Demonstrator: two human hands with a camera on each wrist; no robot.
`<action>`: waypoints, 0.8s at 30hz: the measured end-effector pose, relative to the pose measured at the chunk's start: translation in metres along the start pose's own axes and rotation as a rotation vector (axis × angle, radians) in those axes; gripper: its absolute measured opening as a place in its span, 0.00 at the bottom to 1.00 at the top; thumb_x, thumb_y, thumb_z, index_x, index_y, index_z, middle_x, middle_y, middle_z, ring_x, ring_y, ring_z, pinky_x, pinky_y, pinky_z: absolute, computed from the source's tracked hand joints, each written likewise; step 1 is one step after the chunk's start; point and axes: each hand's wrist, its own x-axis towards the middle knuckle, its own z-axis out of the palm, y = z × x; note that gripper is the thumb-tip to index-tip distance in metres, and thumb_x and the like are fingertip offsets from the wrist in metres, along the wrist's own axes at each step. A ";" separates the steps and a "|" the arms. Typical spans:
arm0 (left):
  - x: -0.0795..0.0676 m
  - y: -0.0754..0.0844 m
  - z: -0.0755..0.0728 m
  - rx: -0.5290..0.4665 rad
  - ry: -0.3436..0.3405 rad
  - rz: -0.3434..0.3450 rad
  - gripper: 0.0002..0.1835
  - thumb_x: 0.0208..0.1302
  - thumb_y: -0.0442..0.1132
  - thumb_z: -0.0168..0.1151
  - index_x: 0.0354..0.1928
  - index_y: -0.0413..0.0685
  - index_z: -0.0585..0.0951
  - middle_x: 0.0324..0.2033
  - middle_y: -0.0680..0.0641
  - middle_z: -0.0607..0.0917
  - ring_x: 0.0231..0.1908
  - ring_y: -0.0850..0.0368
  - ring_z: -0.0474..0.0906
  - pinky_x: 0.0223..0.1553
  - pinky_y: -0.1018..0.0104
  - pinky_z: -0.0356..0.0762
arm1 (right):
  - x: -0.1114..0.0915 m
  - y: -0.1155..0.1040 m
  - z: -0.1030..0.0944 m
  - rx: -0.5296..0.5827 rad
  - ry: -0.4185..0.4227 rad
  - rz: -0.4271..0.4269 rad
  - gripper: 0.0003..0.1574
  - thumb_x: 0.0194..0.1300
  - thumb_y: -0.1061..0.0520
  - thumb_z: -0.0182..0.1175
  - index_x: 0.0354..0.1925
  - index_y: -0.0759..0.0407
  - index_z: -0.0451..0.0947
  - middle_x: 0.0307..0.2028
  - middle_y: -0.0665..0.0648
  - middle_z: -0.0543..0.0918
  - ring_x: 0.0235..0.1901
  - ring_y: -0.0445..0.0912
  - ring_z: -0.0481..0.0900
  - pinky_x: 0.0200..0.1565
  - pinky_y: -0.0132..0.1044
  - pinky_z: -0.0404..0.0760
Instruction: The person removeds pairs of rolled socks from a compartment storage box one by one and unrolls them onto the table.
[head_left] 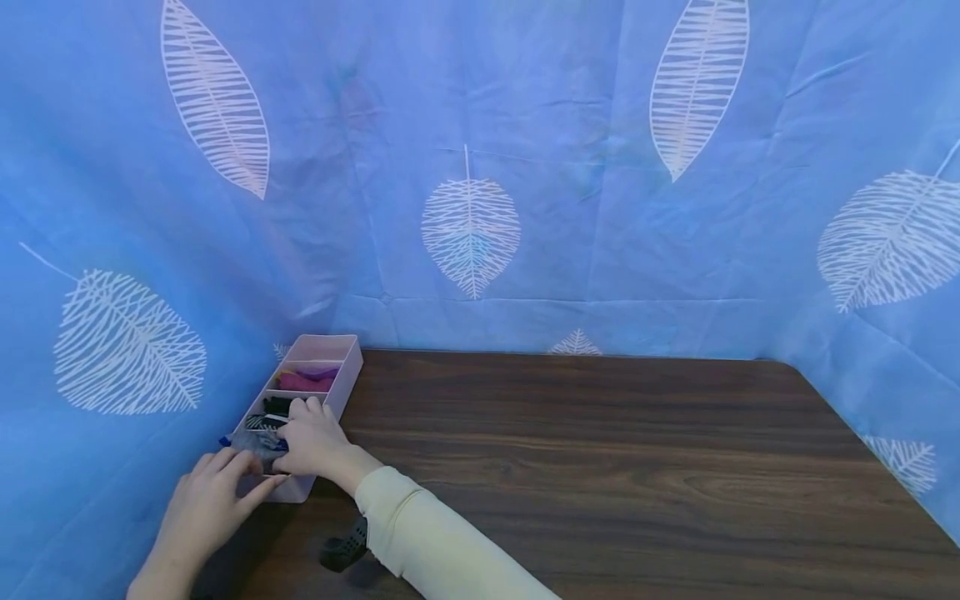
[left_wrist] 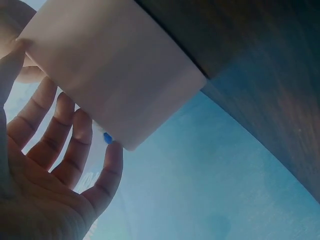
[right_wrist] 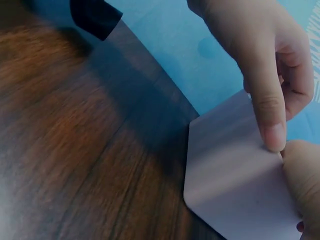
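A pale pink divided box (head_left: pixel 345 379) stands at the table's left edge. In its near part lies a bunched grey cloth piece with blue ends (head_left: pixel 255 443), which looks like a folded sock. My left hand (head_left: pixel 206 500) is at the box's near end; its relaxed fingers reach over the rim at the cloth, its thumb by the near wall (left_wrist: pixel 115 70). My right hand (head_left: pixel 318 442) reaches over the right side, fingers and thumb bent down about the same cloth; its fingertips are partly hidden. Just beyond lies a dark, white-striped cloth piece (head_left: pixel 264 422).
Farther compartments hold dark green cloth (head_left: pixel 277 405) and magenta and purple cloth (head_left: pixel 307 381). A black perforated object (head_left: pixel 345 546) shows by the right sleeve. The brown wooden table (head_left: pixel 600 450) extends right. A blue leaf-patterned curtain (head_left: pixel 375 167) hangs behind and at both sides.
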 end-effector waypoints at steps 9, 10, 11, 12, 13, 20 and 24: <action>0.002 0.000 0.001 -0.006 -0.008 -0.011 0.17 0.47 0.51 0.77 0.27 0.48 0.80 0.26 0.47 0.78 0.28 0.51 0.70 0.28 0.53 0.71 | -0.006 0.005 0.005 0.055 0.081 0.029 0.27 0.62 0.30 0.58 0.57 0.31 0.78 0.41 0.41 0.67 0.43 0.37 0.60 0.41 0.28 0.59; 0.002 0.001 0.000 -0.009 -0.020 -0.017 0.17 0.48 0.51 0.76 0.27 0.48 0.80 0.26 0.47 0.78 0.28 0.51 0.70 0.28 0.53 0.72 | -0.008 0.006 0.005 0.064 0.087 0.031 0.27 0.62 0.30 0.58 0.57 0.32 0.78 0.42 0.41 0.67 0.44 0.38 0.60 0.42 0.28 0.60; 0.002 0.001 0.000 -0.013 -0.034 -0.025 0.18 0.48 0.52 0.76 0.28 0.48 0.80 0.26 0.47 0.78 0.28 0.50 0.70 0.29 0.51 0.72 | -0.009 0.007 0.004 0.080 0.092 0.036 0.26 0.62 0.31 0.58 0.57 0.32 0.78 0.42 0.41 0.68 0.45 0.38 0.60 0.43 0.27 0.60; 0.002 0.002 0.000 -0.017 -0.045 -0.032 0.18 0.49 0.52 0.75 0.28 0.47 0.81 0.27 0.47 0.79 0.29 0.50 0.70 0.30 0.49 0.73 | -0.011 0.008 0.004 0.096 0.098 0.040 0.26 0.62 0.31 0.59 0.57 0.34 0.79 0.42 0.41 0.68 0.45 0.38 0.60 0.44 0.27 0.61; 0.001 0.002 0.000 -0.020 -0.053 -0.038 0.18 0.50 0.53 0.75 0.28 0.47 0.80 0.27 0.47 0.78 0.29 0.50 0.70 0.30 0.49 0.73 | -0.012 0.010 0.003 0.112 0.108 0.043 0.26 0.62 0.31 0.59 0.56 0.35 0.79 0.42 0.41 0.68 0.45 0.38 0.61 0.44 0.27 0.61; -0.001 0.003 0.000 -0.022 -0.001 -0.014 0.17 0.47 0.51 0.77 0.27 0.49 0.80 0.24 0.49 0.77 0.27 0.51 0.69 0.26 0.55 0.69 | -0.015 0.018 -0.014 0.133 0.217 0.009 0.25 0.63 0.31 0.57 0.52 0.38 0.81 0.41 0.43 0.67 0.44 0.38 0.60 0.42 0.24 0.60; 0.001 0.000 0.000 -0.036 0.019 0.000 0.17 0.46 0.50 0.77 0.27 0.48 0.80 0.24 0.49 0.77 0.27 0.52 0.69 0.26 0.55 0.71 | -0.020 0.027 -0.025 0.111 0.296 -0.014 0.22 0.63 0.32 0.58 0.49 0.39 0.82 0.39 0.43 0.66 0.42 0.38 0.60 0.41 0.25 0.59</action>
